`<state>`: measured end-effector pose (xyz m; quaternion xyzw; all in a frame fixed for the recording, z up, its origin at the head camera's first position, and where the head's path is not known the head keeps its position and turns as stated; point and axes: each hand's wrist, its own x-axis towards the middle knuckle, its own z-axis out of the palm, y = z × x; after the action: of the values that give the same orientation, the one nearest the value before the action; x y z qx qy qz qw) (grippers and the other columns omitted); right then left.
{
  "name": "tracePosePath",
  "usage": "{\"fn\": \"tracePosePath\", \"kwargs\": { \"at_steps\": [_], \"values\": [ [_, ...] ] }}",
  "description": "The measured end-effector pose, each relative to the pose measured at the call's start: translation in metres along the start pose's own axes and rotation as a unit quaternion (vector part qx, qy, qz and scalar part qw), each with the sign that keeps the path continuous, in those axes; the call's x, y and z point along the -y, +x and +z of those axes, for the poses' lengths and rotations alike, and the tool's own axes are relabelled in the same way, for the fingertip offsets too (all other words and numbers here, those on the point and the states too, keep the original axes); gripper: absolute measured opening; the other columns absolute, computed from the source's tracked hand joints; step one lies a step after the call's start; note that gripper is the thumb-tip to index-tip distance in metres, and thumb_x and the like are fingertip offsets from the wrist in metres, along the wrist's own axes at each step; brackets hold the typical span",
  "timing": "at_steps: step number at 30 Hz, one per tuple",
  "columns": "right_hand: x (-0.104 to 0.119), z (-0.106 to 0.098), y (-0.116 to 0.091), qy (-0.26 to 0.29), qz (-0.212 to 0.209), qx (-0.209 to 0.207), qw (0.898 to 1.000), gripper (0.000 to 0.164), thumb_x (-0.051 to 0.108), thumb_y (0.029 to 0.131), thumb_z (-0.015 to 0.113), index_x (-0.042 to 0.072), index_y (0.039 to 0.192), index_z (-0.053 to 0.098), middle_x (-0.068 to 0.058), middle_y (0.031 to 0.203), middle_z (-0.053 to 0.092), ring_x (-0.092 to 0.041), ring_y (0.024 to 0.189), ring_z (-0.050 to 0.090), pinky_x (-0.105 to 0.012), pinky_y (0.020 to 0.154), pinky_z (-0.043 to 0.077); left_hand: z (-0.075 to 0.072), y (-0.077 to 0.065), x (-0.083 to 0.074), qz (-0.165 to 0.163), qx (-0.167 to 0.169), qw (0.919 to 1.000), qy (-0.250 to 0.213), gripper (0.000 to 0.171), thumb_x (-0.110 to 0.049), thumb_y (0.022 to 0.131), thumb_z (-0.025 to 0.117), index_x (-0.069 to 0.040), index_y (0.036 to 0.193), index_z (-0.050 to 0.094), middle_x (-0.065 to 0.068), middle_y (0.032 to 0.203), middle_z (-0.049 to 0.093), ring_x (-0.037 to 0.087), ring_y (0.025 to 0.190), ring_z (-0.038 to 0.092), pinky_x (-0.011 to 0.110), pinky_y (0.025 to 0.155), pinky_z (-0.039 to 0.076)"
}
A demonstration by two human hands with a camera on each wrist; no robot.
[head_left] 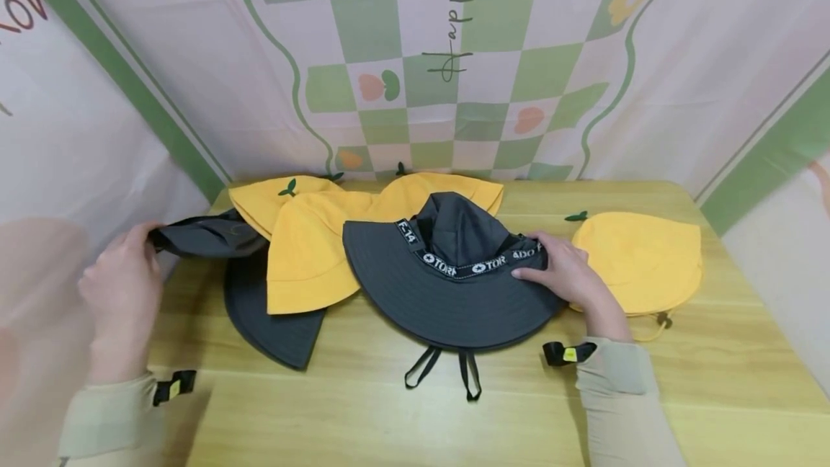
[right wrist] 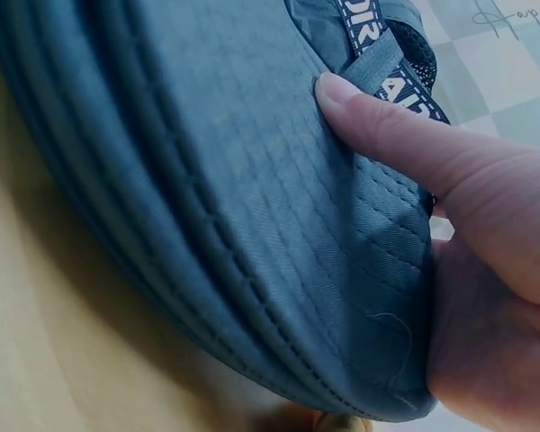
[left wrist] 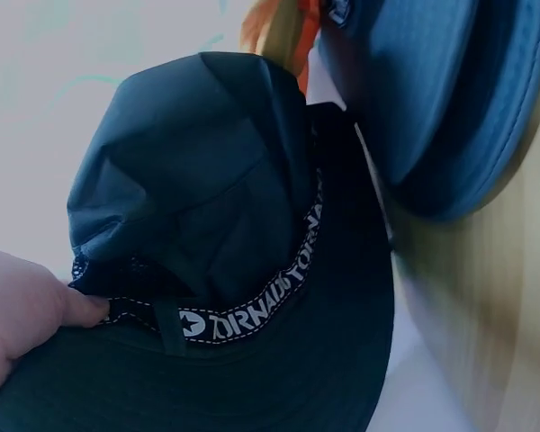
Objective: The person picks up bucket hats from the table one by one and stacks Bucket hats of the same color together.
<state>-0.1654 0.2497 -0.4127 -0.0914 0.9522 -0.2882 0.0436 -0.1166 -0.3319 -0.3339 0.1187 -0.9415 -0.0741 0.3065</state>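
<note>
At the left edge of the table, my left hand [head_left: 123, 294] pinches a dark grey brimmed hat [head_left: 207, 235]. The left wrist view shows its crown [left wrist: 193, 171], its TORNADO lettered band, and my thumb [left wrist: 36, 310] on the brim beside the band. My right hand [head_left: 564, 269] grips the right side of another dark wide-brimmed hat [head_left: 454, 308] in the middle, thumb on top of the brim. Several stacked brim edges [right wrist: 189, 234] show in the right wrist view. Two black strap loops [head_left: 470, 373] hang from this hat's front. The fingers beneath both brims are mostly hidden.
Yellow hats [head_left: 311, 243] with green sprouts lie overlapped between the dark hats. A dark brim [head_left: 272, 323] shows beneath them; its hat is unclear. Another yellow hat [head_left: 638, 261] with a cord lies at right. A printed cloth [head_left: 428, 34] hangs behind the wooden table [head_left: 337, 409].
</note>
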Motion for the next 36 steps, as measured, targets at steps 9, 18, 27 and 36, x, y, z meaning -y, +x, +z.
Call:
{"fn": "tracePosePath", "kwargs": {
  "at_steps": [9, 18, 27, 36],
  "values": [
    [0.001, -0.005, -0.001, 0.004, 0.008, -0.028, 1.0, 0.074, 0.035, 0.087, 0.078, 0.0, 0.143, 0.045, -0.033, 0.14, 0.051, -0.051, 0.129, 0.043, -0.062, 0.098, 0.024, -0.018, 0.004, 0.007, -0.029, -0.039, 0.9988, -0.009, 0.031, -0.005, 0.1, 0.044, -0.008, 0.12, 0.068, 0.031, 0.105, 0.069, 0.061, 0.081, 0.059, 0.067, 0.06, 0.038],
    [-0.002, -0.008, -0.002, 0.006, 0.002, -0.038, 0.999, 0.072, 0.033, 0.087, 0.078, 0.0, 0.142, 0.046, -0.032, 0.141, 0.05, -0.051, 0.129, 0.043, -0.061, 0.095, 0.024, -0.029, 0.004, 0.001, -0.045, -0.054, 0.9975, -0.002, 0.033, -0.006, 0.102, 0.042, -0.005, 0.122, 0.068, 0.03, 0.107, 0.069, 0.061, 0.085, 0.059, 0.068, 0.065, 0.04],
    [-0.003, -0.009, -0.004, 0.005, -0.002, -0.038, 0.999, 0.073, 0.034, 0.087, 0.078, 0.001, 0.142, 0.046, -0.032, 0.141, 0.05, -0.052, 0.13, 0.042, -0.061, 0.094, 0.025, -0.049, 0.003, -0.015, -0.041, -0.087, 0.9954, 0.006, 0.034, -0.012, 0.104, 0.042, -0.012, 0.124, 0.068, 0.024, 0.114, 0.071, 0.058, 0.091, 0.061, 0.067, 0.066, 0.04],
    [-0.002, -0.01, -0.004, 0.005, 0.001, -0.036, 0.999, 0.074, 0.036, 0.087, 0.078, 0.001, 0.143, 0.045, -0.032, 0.141, 0.051, -0.051, 0.129, 0.043, -0.06, 0.092, 0.025, -0.069, -0.001, -0.026, -0.036, -0.107, 0.9936, -0.006, 0.036, -0.008, 0.106, 0.037, -0.005, 0.127, 0.066, 0.03, 0.114, 0.068, 0.054, 0.097, 0.063, 0.061, 0.07, 0.044]
  ]
}}
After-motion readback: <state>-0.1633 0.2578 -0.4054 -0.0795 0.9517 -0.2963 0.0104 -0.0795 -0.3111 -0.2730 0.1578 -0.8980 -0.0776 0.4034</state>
